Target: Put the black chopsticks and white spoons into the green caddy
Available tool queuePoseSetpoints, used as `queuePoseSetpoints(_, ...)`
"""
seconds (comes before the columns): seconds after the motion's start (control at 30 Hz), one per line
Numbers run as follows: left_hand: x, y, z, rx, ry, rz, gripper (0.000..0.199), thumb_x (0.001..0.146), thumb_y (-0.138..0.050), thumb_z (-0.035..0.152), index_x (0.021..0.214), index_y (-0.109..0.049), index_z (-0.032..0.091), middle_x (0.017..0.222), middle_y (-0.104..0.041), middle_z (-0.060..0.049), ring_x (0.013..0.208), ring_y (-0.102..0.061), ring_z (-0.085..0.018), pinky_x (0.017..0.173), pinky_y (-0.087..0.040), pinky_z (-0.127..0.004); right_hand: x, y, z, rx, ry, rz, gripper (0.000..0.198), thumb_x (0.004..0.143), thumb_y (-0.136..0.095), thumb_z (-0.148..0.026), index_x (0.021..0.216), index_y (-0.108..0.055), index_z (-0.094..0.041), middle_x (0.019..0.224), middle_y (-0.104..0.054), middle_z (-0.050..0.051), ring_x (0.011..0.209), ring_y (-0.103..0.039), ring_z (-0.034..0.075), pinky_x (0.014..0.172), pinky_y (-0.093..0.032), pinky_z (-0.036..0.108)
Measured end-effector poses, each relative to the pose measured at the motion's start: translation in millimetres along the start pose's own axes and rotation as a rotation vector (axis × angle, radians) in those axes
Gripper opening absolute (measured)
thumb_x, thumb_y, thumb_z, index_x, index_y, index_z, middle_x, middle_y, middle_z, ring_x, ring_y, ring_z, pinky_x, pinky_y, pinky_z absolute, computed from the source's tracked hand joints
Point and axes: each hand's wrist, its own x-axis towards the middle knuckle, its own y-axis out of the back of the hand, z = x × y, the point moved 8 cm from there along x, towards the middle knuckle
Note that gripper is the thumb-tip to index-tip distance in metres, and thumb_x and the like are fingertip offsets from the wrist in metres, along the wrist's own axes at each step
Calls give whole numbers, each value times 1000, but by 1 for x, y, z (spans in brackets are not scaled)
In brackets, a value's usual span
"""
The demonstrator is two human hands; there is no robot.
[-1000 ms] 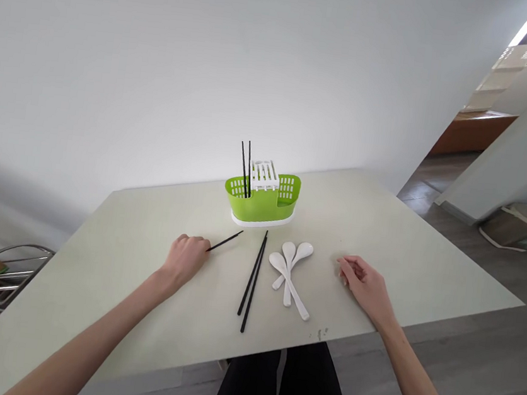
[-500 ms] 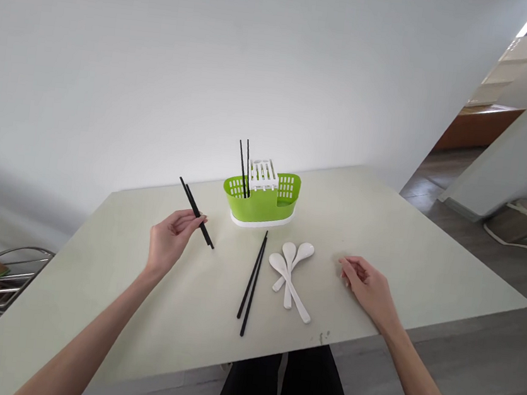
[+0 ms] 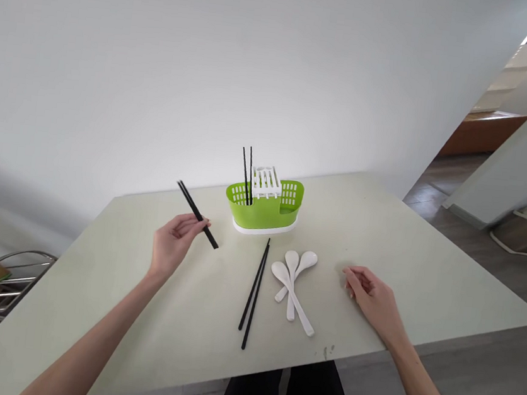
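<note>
left hand (image 3: 173,243) pinches thin black chopsticks (image 3: 197,215), seemingly a pair, tilted.

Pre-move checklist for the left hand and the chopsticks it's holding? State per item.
1. Grip: left hand pinches the held chopsticks near their lower end, clear of the table: ok.
2. Pair aligned in the hand: tips look close together, exact alignment: cannot tell.
3. Green holder upright, two black chopsticks standing in its left part: ok.
4. Free room in that part: cannot tell.
5. Path from hand to holder: nothing between them: ok.
6. Right hand rests on the table, apart from the white spoons and the loose chopsticks: ok.
</note>
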Motion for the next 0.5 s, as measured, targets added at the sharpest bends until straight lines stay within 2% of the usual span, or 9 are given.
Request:
queuePoseSetpoints(0.13,46,2,47,-115,-97,120,51,81,-84,53,114,-71,17,112,-80,-12,108,-78,-30,104,-63,-50,2,-2,3,8,3,-6,48,96,-55,-71,96,-69,-24,73,-68,3,63,-58,18,62,-48,30)
queuePoseSetpoints(0.27,95,-21,76,-148,-164,84,42,82,-84,48,109,-72,18,119,-75,-9,104,-79,-27,102,-64,-48,3,-3,4,32,-3,-14,48,96,-55,-70,97,-69,-24,74,-68,3,64,-59,18,63,-48,31)
queuePoseSetpoints(0.33,113,-38,74,-168,-158,52,39,79,-86,44,103,-72,17,116,-73,-9,99,-80,-25,100,-65,-48,3,-4,3,33,1,-14,47,97,-55,-70,98,-69,-25,73,-68,3,63,-59,19,63,-48,31)
queuePoseSetpoints(0.4,126,-53,61,-178,-111,30,39,76,-88,42,100,-72,15,112,-74,-11,93,-80,-24,97,-66,-47,3,-4,2,29,5,-20,47,97,-54,-69,98,-69,-25,73,-69,3,63,-60,19,62,-48,31)
queuePoseSetpoints(0.5,137,-68,36,-53,-18,45,41,72,-88,43,97,-74,14,106,-79,-12,90,-79,-25,95,-65,-45,4,-4,-2,23,14,-21,47,98,-53,-70,96,-70,-26,73,-70,4,62,-61,20,61,-48,31)
